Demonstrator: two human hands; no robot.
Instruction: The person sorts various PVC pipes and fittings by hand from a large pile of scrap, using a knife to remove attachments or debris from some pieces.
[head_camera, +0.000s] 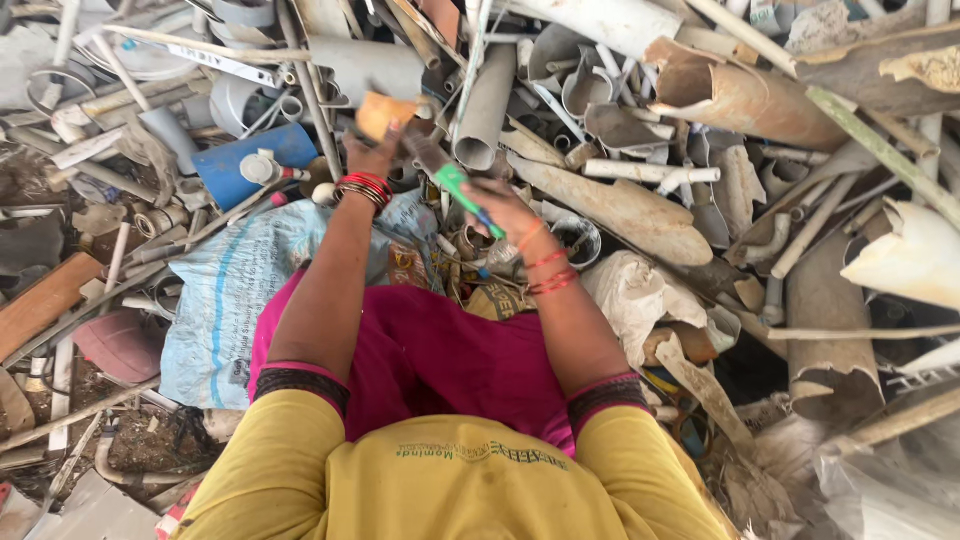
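My left hand (375, 148) is raised over a heap of scrap pipes and grips a small orange-brown piece of plastic (384, 111). Red bangles ring that wrist. My right hand (503, 205) is closed around the green handle of a tool (462, 190), a knife or chopper whose dark blade points up toward the orange-brown piece. Red threads and bangles sit on the right wrist. Both forearms reach out from yellow sleeves over a magenta lap.
Broken grey, white and brown plastic pipes (487, 105) and fittings lie piled all around. A blue plastic piece (250, 160) lies left of my hands, a pale blue woven sack (235, 290) below it. Large brown curved pipe shards (740, 95) lie to the right.
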